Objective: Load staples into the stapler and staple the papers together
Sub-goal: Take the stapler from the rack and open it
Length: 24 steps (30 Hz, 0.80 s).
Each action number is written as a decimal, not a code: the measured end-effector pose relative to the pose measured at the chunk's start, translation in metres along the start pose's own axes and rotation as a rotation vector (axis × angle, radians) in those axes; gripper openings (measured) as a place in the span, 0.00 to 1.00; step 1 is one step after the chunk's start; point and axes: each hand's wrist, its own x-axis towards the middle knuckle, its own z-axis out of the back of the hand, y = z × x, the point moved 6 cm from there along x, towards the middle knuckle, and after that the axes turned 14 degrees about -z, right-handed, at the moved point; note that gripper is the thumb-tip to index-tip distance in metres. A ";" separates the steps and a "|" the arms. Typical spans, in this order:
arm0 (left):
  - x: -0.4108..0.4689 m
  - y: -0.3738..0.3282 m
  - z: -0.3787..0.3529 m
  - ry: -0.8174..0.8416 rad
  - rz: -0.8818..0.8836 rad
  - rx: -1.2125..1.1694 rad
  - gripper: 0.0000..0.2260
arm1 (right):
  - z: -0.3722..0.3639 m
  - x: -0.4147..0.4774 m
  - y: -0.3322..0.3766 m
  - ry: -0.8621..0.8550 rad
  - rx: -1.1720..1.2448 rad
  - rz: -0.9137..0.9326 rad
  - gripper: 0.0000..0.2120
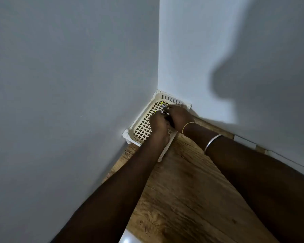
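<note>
Both my hands reach into a cream lattice tray (144,125) that sits in the corner of the wooden table. My left hand (158,124) and my right hand (179,118) are pressed close together over a small dark object with a yellow and white part (164,108), which shows just beyond my fingers. My fingers curl around it, and most of it is hidden, so I cannot tell whether it is the stapler or the staple box. No papers are in sight.
Grey walls (77,85) meet at the corner right behind the tray. The wooden table (186,190) stretches toward me between my forearms. A white glossy edge (128,237) shows at the bottom. A thin white cable (279,156) runs along the right wall.
</note>
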 end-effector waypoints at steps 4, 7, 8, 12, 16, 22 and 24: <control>0.003 0.003 -0.002 0.001 0.021 -0.007 0.14 | 0.002 -0.001 0.001 0.009 -0.032 -0.058 0.11; 0.006 0.008 -0.006 -0.013 0.059 -0.071 0.12 | 0.004 -0.001 0.001 -0.021 0.016 -0.117 0.07; 0.005 0.007 -0.007 -0.015 0.063 -0.075 0.12 | 0.005 -0.002 -0.001 -0.037 0.039 -0.129 0.07; 0.000 0.007 -0.012 -0.018 0.043 -0.073 0.12 | 0.002 -0.006 -0.005 -0.054 0.137 -0.132 0.08; -0.006 0.002 -0.016 0.031 -0.079 0.093 0.12 | 0.012 -0.017 -0.013 -0.110 0.231 -0.153 0.08; -0.052 -0.001 -0.021 0.149 -0.291 0.222 0.11 | 0.046 -0.067 -0.030 -0.268 0.629 -0.250 0.07; -0.079 -0.002 -0.025 0.199 -0.344 0.185 0.15 | 0.061 -0.089 -0.037 -0.307 0.711 -0.279 0.07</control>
